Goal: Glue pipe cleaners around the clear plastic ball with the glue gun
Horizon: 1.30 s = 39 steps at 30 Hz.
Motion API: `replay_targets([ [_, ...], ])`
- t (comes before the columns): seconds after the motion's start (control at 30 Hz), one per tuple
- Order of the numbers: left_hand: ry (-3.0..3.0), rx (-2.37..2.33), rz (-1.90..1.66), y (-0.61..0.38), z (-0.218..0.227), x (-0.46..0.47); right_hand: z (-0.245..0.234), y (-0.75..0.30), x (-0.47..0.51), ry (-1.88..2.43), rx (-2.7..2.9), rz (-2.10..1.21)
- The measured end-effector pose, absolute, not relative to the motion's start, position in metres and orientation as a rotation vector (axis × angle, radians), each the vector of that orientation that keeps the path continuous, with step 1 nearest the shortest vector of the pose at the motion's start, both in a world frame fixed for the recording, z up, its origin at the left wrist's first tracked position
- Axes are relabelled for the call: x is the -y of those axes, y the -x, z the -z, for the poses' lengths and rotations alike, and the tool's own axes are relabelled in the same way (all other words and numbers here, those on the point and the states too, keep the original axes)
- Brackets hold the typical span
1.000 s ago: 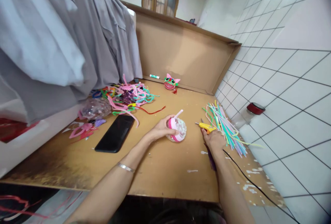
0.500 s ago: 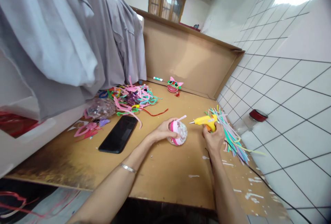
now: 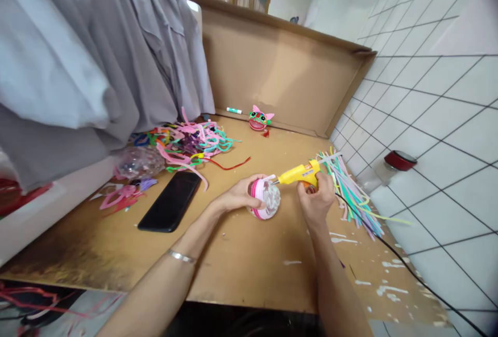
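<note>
My left hand [image 3: 244,192] is closed round a small clear plastic cup-like piece [image 3: 273,200], banded with pink and white pipe cleaner strips, and holds it just above or on the table. A pale strip end [image 3: 268,177] sticks out at its top. In my right hand [image 3: 318,201] is a yellow hot glue gun [image 3: 299,173], gripped by its handle with a finger at the orange trigger. Its metal nozzle is at the upper right edge of the plastic piece, by the strip end; whether it touches I cannot tell. A glue stick protrudes from its back.
A black phone [image 3: 170,202] lies left of my hands. Behind it are tangled pipe cleaners [image 3: 198,137] and a clear plastic piece [image 3: 140,161]. More pipe cleaners [image 3: 352,194] lie right, beside the gun's cord [image 3: 404,264] and a red-lidded jar [image 3: 400,160]. A decorated animal face [image 3: 258,120] stands behind.
The glue gun has moved left, bringing its nozzle up to the plastic piece. My left hand keeps its hold on the piece. The camera view has shifted slightly.
</note>
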<state>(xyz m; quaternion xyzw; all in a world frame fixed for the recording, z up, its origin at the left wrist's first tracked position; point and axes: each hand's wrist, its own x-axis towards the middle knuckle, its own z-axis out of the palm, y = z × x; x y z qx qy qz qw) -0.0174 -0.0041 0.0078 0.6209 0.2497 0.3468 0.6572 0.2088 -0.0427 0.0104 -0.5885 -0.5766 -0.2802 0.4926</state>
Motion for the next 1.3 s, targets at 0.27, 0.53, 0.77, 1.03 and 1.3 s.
replay_targets([
  [0.27, -1.511, -0.634, -0.735, 0.019, -0.014, 0.007, -0.02, -0.198, 0.051, 1.408, 1.428, 0.7],
  [0.53, -1.522, -0.625, -0.732, 0.019, -0.013, 0.008, -0.018, -0.193, 0.052, 1.409, 1.487, 0.74],
  [0.77, -1.537, -0.635, -0.731, 0.019, -0.015, 0.007, -0.017, -0.194, 0.052, 1.409, 1.47, 0.755],
  [1.03, -1.57, -0.635, -0.703, 0.019, -0.017, 0.007, -0.015, -0.194, 0.051, 1.415, 1.488, 0.77],
  [1.3, -1.544, -0.623, -0.7, 0.019, -0.018, 0.008, -0.016, -0.195, 0.05, 1.406, 1.476, 0.75],
])
